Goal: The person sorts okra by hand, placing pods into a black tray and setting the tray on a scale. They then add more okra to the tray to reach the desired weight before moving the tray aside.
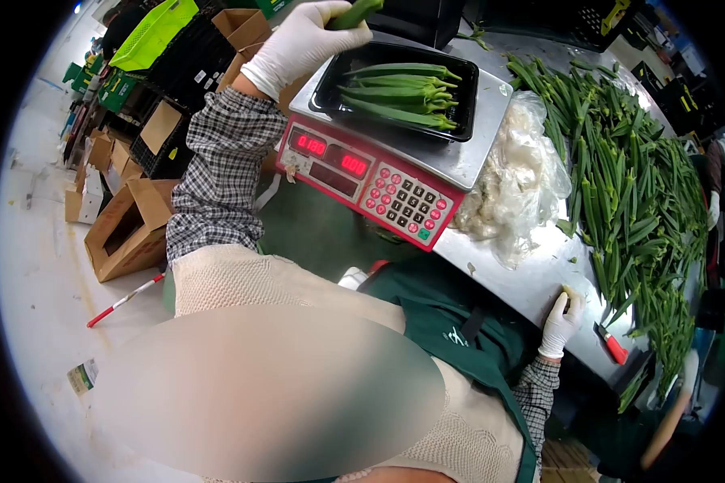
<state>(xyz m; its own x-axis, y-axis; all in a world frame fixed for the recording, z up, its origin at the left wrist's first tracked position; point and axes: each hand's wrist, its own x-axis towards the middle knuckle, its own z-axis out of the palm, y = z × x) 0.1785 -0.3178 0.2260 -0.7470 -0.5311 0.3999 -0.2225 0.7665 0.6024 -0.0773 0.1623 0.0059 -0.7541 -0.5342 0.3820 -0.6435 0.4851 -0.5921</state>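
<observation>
Gloved in white, my left hand [318, 36] is closed around a green okra pod [354, 14] above the tray's upper left corner. Several pods [403, 92] lie side by side in a black tray [342, 121] on the steel plate of a red scale [362, 173]. The scale's displays are lit red. My right hand [563, 318], also gloved, rests at the table's near edge with its fingers curled; whatever they may hold cannot be made out. Beside it lies a small knife [614, 346] with a red handle.
A long heap of okra [632, 185] covers the right of the steel table [491, 262]. Crumpled clear plastic bags [519, 181] touch the scale. Cardboard boxes [133, 229] and a lime-green crate [155, 34] stand at the left. Another person's gloved hand [713, 209] shows at the far right.
</observation>
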